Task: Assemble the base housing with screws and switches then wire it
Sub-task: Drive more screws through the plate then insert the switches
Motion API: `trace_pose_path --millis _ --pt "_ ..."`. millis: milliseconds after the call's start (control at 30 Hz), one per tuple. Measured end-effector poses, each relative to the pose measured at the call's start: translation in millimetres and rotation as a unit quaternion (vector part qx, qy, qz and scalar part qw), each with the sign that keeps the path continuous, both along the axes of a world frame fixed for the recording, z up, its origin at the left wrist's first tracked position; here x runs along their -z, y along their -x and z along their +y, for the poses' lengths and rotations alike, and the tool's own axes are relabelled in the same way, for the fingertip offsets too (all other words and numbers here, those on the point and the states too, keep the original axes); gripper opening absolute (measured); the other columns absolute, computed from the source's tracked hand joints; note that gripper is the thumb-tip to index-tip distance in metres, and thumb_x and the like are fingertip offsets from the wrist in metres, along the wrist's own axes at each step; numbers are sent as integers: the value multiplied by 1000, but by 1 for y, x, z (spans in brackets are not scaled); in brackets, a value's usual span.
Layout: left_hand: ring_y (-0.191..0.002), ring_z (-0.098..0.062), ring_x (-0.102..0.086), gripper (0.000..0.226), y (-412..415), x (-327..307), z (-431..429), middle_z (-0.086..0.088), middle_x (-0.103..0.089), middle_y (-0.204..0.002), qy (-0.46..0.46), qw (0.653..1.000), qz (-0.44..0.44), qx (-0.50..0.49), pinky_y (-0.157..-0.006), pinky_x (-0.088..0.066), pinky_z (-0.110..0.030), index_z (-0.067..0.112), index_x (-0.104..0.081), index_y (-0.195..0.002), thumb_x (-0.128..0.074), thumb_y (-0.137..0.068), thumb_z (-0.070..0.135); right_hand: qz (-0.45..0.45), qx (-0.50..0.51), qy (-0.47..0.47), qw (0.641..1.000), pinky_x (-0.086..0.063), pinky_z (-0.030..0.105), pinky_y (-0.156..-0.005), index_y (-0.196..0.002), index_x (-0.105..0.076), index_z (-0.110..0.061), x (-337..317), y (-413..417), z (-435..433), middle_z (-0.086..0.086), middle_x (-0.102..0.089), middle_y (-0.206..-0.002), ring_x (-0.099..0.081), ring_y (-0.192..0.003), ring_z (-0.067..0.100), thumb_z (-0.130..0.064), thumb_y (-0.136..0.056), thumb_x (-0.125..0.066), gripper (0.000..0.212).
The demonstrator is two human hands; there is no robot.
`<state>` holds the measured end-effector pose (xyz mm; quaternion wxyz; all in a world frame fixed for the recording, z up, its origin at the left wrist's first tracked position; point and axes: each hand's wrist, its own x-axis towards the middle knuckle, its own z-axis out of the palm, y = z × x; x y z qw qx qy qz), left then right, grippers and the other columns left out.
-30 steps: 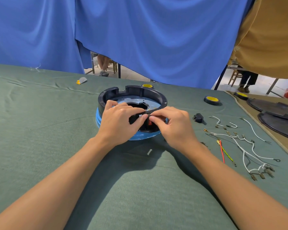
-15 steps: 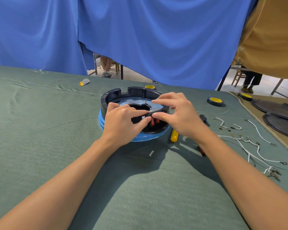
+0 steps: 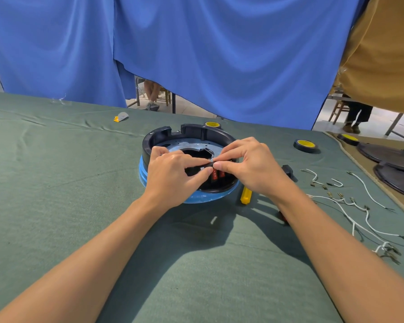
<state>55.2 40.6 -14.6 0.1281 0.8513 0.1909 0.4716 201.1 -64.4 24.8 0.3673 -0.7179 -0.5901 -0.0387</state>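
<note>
The round base housing [image 3: 163, 134], black walled with a blue lower ring and a grey metal plate inside, stands on the green cloth mid-table. My left hand [image 3: 173, 173] and my right hand [image 3: 252, 166] meet over its near rim, both pinching a small black switch part [image 3: 200, 169] there. Red terminals [image 3: 216, 175] show just under the fingertips, inside the rim. A yellow-handled screwdriver [image 3: 246, 196] lies beside the housing under my right wrist. Loose white wires [image 3: 350, 203] with metal terminals lie to the right.
A black switch [image 3: 287, 170] lies right of the housing. Yellow and black tape rolls [image 3: 306, 144] sit at the back and right. Dark round covers [image 3: 392, 157] lie at the far right edge. A small white bit [image 3: 213, 220] lies on the cloth in front. Blue curtains hang behind the table.
My right hand lifted off the rim to the back of the housing, then came back to meet my left hand at the near rim. The screwdriver came into sight as the view shifted.
</note>
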Motion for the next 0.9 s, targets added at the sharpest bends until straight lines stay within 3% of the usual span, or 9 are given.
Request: trace_pose_path --millis 100,367,467,667,800,900 --pt "-72 -14 -65 27 1 0 -3 6 -75 -78 -30 999 11 -6 -80 -25 -32 30 -79 -97 -64 -82 46 -11 6 -8 1000 -40 47 -95 -93 -79 -28 1 2 -1 -21 -60 -89 -50 -105 13 -33 -85 -71 12" --pt "-72 -11 -60 41 3 -1 -4 8 -74 -81 -68 996 55 -26 -80 -22 -29 28 -77 -97 -72 -70 58 -17 -9 8 1000 -40 39 -96 -101 -77 -28 6 -1 -3 -18 -58 -98 -47 -106 10 -31 -90 -66 15" --pt "-69 -12 -49 37 5 -4 0 9 -72 -79 -69 994 77 -29 -82 -22 -29 29 -75 -100 -80 -72 51 -13 -31 22 999 -39 35 -98 -108 -75 -23 5 -5 -4 -14 -59 -102 -46 -108 12 -22 -90 -68 19" --pt "-74 -13 -50 38 2 -7 0 8 -73 -87 -62 990 116 -45 -86 -22 -28 28 -70 -108 -77 -76 48 -13 -27 7 1000 -40 36 -96 -107 -75 -22 8 -5 -4 -11 -62 -103 -47 -105 12 -21 -89 -68 19" --pt "-72 -13 -39 37 1 -7 -3 9 -65 -76 -59 990 112 -62 -81 -19 -27 26 -71 -109 -78 -77 44 -11 -28 -6 1000 -40 34 -94 -105 -76 -23 9 -5 -5 -13 -61 -100 -46 -102 11 -21 -90 -67 17" --pt "-72 -16 -42 36 0 -8 -5 9 -64 -75 -57 988 124 -73 -84 -21 -29 27 -69 -109 -76 -78 44 -2 -35 -8 999 -39 32 -92 -106 -76 -23 9 -5 -6 -13 -61 -100 -46 -102 11 -25 -89 -68 18"
